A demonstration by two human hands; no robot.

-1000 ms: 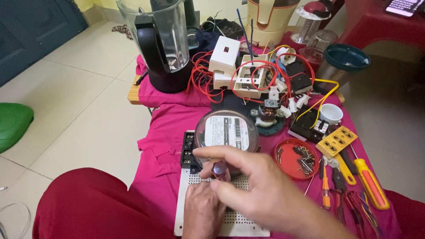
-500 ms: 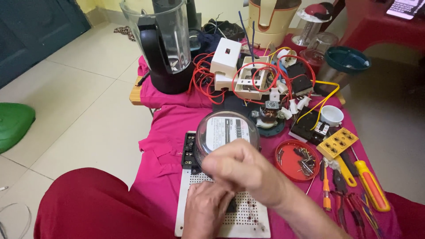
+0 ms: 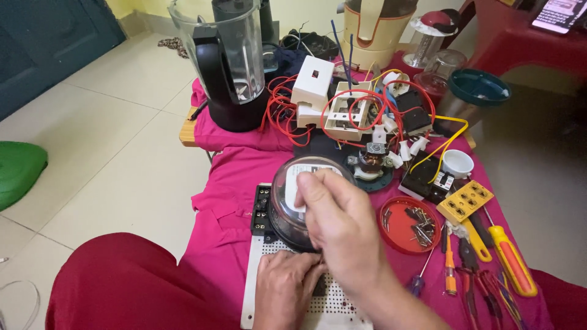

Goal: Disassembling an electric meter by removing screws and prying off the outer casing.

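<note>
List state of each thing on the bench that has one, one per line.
Electric meter: on the white perforated board, clear dome on.
Right hand: laid over the dome's front, fingers curled.
Left hand: resting on the board below the meter.
Blender jug: upright on its base, looks empty.
Red dish: holds small metal parts.
White cup: upright.
Screwdrivers: lying flat, untouched.

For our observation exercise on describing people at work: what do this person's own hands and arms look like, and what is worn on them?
Both the left hand and right hand are bare: no gloves, rings or watch show. The right forearm is uncovered, with no sleeve in view.
</note>
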